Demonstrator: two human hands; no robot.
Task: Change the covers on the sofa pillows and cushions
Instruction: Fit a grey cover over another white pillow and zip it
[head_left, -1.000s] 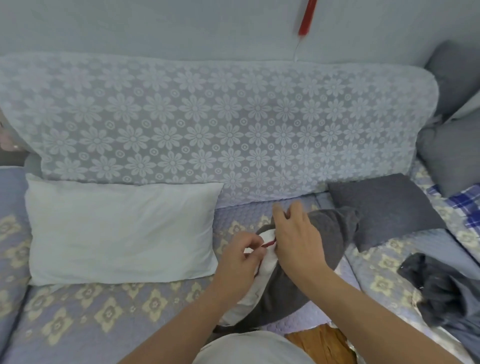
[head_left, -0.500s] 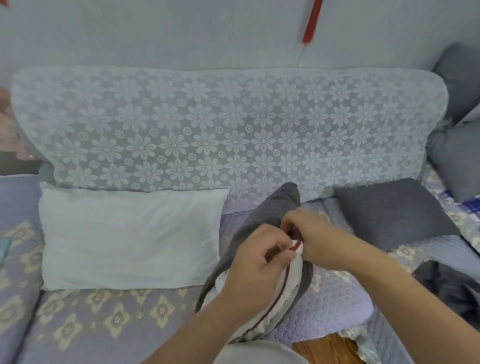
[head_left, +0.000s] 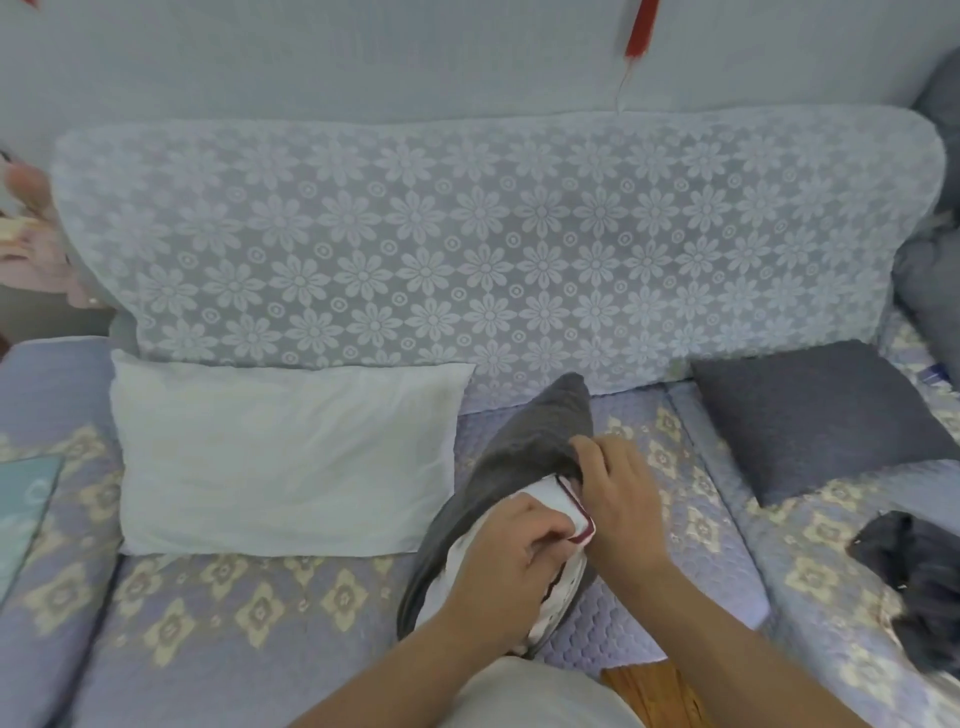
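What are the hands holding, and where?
Left hand pinches the white pillow at its corner; right hand grips the grey cover at its opening.

A bare pillow (head_left: 280, 457) lies on the sofa seat (head_left: 208, 613) at ten o'clock, against the backrest (head_left: 467, 244). A half-covered cushion (head_left: 519, 467) stands at centre, another cushion (head_left: 815, 415) at two o'clock, loose cloth (head_left: 919, 582) at four.

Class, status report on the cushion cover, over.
Both hands gripping: left hand on white insert, right hand on grey cover. Insert part exposed. Nothing obstructing.
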